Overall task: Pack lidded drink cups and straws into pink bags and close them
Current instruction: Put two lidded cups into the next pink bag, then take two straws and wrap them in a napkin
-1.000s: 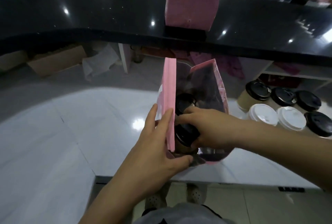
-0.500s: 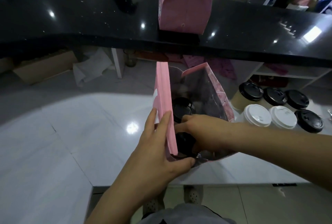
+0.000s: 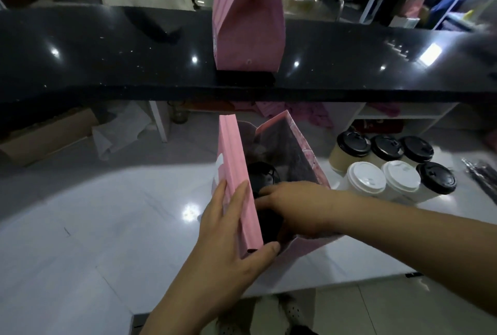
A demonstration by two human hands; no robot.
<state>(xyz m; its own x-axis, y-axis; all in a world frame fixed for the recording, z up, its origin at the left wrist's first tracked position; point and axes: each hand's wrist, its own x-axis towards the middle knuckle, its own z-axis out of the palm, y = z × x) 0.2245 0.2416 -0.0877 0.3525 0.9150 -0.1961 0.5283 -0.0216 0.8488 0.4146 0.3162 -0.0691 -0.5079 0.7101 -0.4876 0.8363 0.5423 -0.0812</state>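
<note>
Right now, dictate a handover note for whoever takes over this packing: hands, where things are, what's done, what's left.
Left hand holds the open pink bag by its left wall.
Right hand is inside it, fingers around a black-lidded cup; a second black lid shows deeper in.
Done: one closed pink bag stands on the black counter.
Left: six lidded cups wait on the white counter to the right; straws not clearly seen; this bag is not yet closed.

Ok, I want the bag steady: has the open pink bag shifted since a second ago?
No. The open pink bag sits just as near the lidded cups; only the camera tilted.
</note>
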